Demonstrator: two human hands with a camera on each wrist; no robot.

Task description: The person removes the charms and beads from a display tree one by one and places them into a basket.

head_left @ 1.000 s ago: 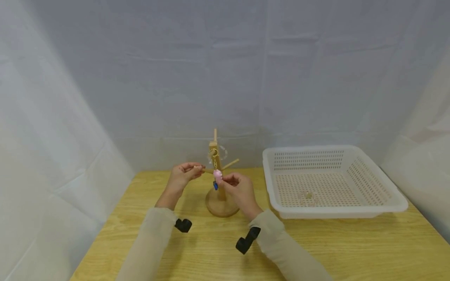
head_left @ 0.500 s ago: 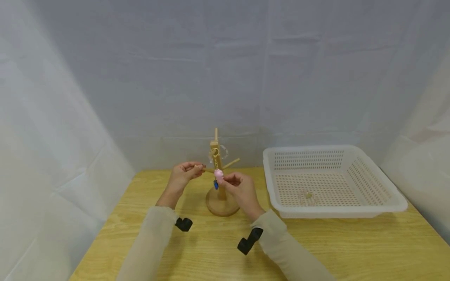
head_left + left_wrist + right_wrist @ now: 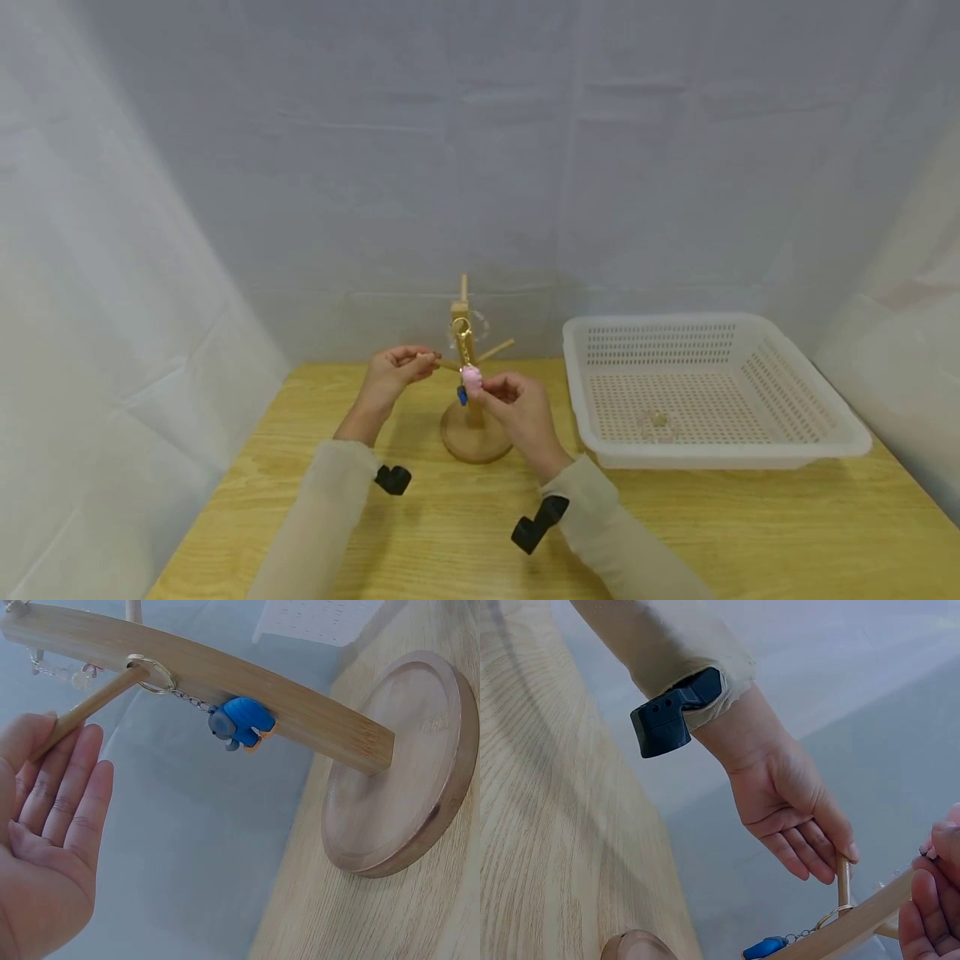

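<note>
A wooden peg stand rises from a round base on the table. My left hand pinches the end of its left peg between thumb and forefinger. On that peg hangs a keychain ring with a blue animal figure, resting against the post. My right hand pinches a pink charm, which hangs by a gold chain from a gold ring at the upper post. In the right wrist view, the right hand shows only in part at the edge.
A white perforated basket stands to the right, with a small clear beaded item inside. Another clear beaded loop hangs behind the post. Further pegs stick out at the top and the right. White sheets enclose the wooden table.
My right hand has shifted slightly right and down with the pink charm, so its chain slants a little more. The left hand keeps its pinch on the peg.
</note>
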